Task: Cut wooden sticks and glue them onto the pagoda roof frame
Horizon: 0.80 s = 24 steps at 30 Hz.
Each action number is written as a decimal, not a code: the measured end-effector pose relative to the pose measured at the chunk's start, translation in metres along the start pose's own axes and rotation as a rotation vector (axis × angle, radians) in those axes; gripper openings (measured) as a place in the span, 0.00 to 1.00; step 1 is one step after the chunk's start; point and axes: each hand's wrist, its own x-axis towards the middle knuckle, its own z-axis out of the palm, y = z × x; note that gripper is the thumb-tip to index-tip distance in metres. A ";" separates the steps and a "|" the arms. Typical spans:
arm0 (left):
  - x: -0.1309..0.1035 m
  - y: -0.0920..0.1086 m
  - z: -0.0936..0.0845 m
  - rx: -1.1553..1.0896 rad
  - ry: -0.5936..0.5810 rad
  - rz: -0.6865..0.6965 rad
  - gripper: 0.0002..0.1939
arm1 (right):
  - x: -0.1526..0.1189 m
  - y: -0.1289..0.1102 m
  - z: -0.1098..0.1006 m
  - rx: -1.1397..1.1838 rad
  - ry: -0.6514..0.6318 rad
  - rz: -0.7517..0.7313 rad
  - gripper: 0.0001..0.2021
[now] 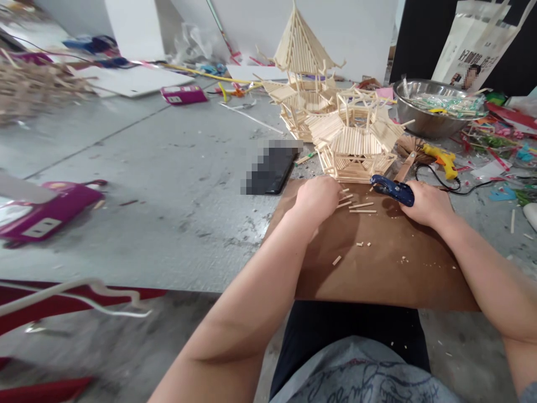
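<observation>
My right hand is closed around a dark blue hand tool, whose head points left over the brown board. My left hand rests at the board's back left, fingers curled beside several short wooden sticks; what it grips, if anything, is too small to tell. Right behind both hands stands a stick-built model with a flared roof and an open top. A taller model with a pointed roof is behind it to the left.
A dark phone lies left of the board. Purple devices sit further left. At the back right are a metal bowl of wrapped items, a yellow glue gun with its cord, and a white bag.
</observation>
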 end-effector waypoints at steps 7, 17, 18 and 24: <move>-0.011 0.014 -0.020 -0.042 -0.276 -0.009 0.14 | 0.001 0.000 0.001 0.020 0.014 0.001 0.18; -0.007 0.018 -0.022 -0.531 -0.192 0.041 0.09 | 0.000 0.003 0.002 0.236 0.169 -0.071 0.16; -0.007 0.020 -0.022 -0.712 -0.201 0.032 0.11 | -0.001 0.003 0.002 0.309 0.191 -0.108 0.17; -0.006 0.037 -0.008 -1.561 -0.308 -0.080 0.11 | -0.009 -0.009 0.001 0.668 0.259 -0.269 0.26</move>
